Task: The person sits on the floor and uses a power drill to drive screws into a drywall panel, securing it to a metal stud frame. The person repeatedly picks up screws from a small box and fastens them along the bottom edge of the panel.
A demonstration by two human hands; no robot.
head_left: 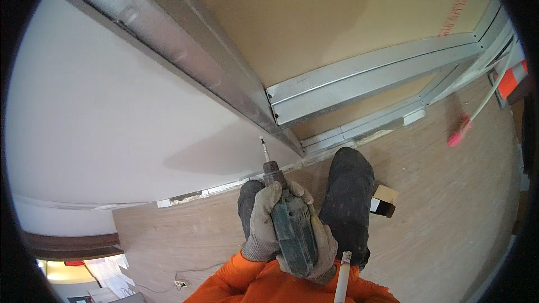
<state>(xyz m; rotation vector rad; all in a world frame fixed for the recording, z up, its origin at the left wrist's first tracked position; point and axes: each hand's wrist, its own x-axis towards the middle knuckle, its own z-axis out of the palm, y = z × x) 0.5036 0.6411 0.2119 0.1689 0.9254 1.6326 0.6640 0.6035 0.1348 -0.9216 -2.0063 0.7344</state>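
A teal and dark grey power screwdriver (295, 235) is held in front of my body, its nose pointing up and slightly left. My left hand (263, 219), in a dirty pale work glove, wraps the tool's left side. From the other side my right hand (324, 244), gloved too, closes round the body. A slim bit (265, 150) sticks out of the nose, with a small pale piece at its tip. Just past that tip are the white wall panel (112, 90) and the lower part of a slanting metal stud (196, 62); whether they touch I cannot tell.
A metal cross rail (376, 84) joins the stud before a beige board (325, 11). On the wood-look floor (432, 219) lies an open small box (386, 193). A pale rod with a pink end (460, 132) rests at right. A cable (196, 272) runs lower left.
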